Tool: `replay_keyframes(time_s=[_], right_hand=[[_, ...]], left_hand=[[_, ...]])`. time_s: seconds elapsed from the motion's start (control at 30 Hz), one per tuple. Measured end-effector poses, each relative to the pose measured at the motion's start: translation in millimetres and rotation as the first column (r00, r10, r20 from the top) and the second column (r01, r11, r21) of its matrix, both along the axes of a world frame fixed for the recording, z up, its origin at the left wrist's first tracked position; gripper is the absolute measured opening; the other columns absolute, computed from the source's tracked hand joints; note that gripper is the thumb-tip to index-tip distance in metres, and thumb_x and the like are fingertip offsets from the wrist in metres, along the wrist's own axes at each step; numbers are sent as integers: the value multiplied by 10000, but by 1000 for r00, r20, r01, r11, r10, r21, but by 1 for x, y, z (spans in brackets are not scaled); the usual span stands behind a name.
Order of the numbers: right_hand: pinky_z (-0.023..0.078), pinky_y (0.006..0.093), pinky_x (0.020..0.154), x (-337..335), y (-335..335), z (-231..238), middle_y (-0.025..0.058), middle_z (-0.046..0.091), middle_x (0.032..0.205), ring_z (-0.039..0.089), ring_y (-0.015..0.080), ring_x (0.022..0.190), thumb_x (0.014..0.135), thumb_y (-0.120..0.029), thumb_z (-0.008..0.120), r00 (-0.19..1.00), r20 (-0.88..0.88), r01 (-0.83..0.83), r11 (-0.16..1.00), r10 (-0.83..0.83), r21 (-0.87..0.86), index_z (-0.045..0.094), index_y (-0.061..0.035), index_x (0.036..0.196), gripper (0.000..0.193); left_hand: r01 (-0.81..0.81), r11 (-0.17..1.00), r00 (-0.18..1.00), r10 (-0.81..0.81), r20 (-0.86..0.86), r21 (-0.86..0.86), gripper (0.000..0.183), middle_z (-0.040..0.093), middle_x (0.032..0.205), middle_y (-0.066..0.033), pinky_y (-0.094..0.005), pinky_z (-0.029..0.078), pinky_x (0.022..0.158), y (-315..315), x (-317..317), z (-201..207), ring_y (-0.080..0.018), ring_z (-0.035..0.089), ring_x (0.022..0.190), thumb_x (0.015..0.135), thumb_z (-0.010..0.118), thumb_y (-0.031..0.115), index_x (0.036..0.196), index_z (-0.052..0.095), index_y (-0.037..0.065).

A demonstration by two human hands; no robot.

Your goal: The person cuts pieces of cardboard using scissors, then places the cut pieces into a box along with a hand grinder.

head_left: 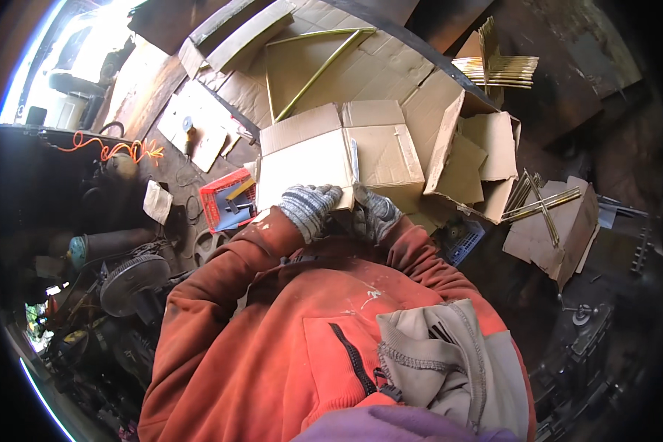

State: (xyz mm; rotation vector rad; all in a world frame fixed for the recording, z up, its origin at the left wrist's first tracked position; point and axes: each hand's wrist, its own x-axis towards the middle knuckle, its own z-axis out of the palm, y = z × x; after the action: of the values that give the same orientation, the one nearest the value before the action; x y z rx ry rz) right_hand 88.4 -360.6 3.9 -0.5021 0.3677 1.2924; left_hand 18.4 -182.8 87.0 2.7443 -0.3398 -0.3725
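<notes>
An opened-out cardboard box (pixel 306 162) lies in front of me, with a raised fold down its middle and a second panel (pixel 379 155) to the right. My left hand (pixel 311 208), in a grey striped glove, is closed over the near edge of the left panel. My right hand (pixel 376 214), gloved alike, is curled at the near end of the fold, gripping the cardboard there; its fingertips are partly hidden. Along the fold stands a thin pale metallic-looking strip (pixel 355 158), whose kind I cannot make out.
Behind lies a thin yellowish triangular frame (pixel 317 77) on flattened cardboard. An open carton (pixel 475 158) stands at right, with bundles of golden rods (pixel 508 71) beyond and crossed rods (pixel 545 202) on another box. A red crate (pixel 212 200) and a fan (pixel 135 283) are at left.
</notes>
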Motion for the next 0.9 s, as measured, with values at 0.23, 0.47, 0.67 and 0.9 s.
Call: replay_keyframes(time_s=[0.23, 0.47, 0.67, 0.9], right_hand=[[516, 291, 640, 2, -26, -39, 96, 643, 968, 616, 151, 815, 945, -272, 573, 810, 491, -394, 918, 319, 54, 616, -37, 1075, 272], [498, 232, 602, 3, -23, -101, 63, 660, 893, 608, 116, 756, 908, -242, 609, 845, 384, -460, 872, 372, 166, 618, -72, 1067, 233], [516, 269, 577, -7, 3, -38, 133, 652, 952, 640, 169, 775, 902, -171, 623, 963, 256, -93, 996, 87, 15, 583, -41, 1139, 274], [524, 305, 614, -4, 2, -55, 87, 653, 920, 625, 181, 744, 858, -125, 694, 926, 322, -144, 974, 195, -176, 601, -31, 1126, 299]], left_hand=[[-19, 999, 998, 17, -61, -34, 342, 660, 1046, -187, -431, 488, 827, 8, 7, 9, -358, 631, 950, 845, 587, 178, 1164, 624, 61], [144, 987, 985, -136, -104, 67, 348, 649, 1077, -186, -417, 497, 806, -2, 11, 14, -339, 640, 941, 831, 567, 136, 1159, 588, 23], [12, 1000, 995, -12, -95, 3, 342, 653, 1078, -181, -418, 496, 821, 14, 23, 26, -345, 639, 953, 823, 546, 85, 1157, 607, 44], [110, 994, 992, -109, -58, 17, 332, 653, 1075, -180, -411, 493, 828, 7, 13, 37, -350, 633, 959, 826, 522, 70, 1145, 612, 44]])
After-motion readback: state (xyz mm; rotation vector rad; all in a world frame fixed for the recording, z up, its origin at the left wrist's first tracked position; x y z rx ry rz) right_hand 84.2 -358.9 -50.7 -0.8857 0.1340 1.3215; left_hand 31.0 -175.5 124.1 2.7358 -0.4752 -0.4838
